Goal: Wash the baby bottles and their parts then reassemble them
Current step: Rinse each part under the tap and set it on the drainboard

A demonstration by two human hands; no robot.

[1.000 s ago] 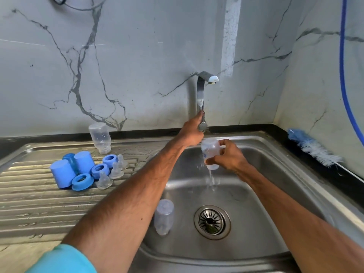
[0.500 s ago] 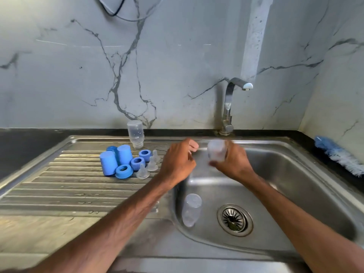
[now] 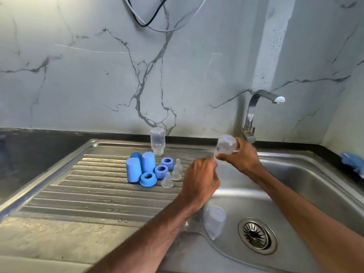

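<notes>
Gripping a clear cylindrical bottle (image 3: 226, 145), right hand (image 3: 244, 160) perhaps touches left hand (image 3: 201, 178).

1. A home kitchen is shown.
2. A stainless-steel sink (image 3: 295, 170) with a ribbed draining board (image 3: 88, 194) is set into a dark table (image 3: 39, 146).
3. A bent metal tap (image 3: 253, 107) is mounted behind the basin; a round strainer (image 3: 256, 235) is fitted in its floor.
4. The wall (image 3: 78, 75) is clad in pale, grey-veined marble-look panels.
5. On the draining board blue bottle caps (image 3: 148, 161) and clear teats (image 3: 176, 173) are stood; a blue brush (image 3: 352, 161) is laid at the right.
</notes>
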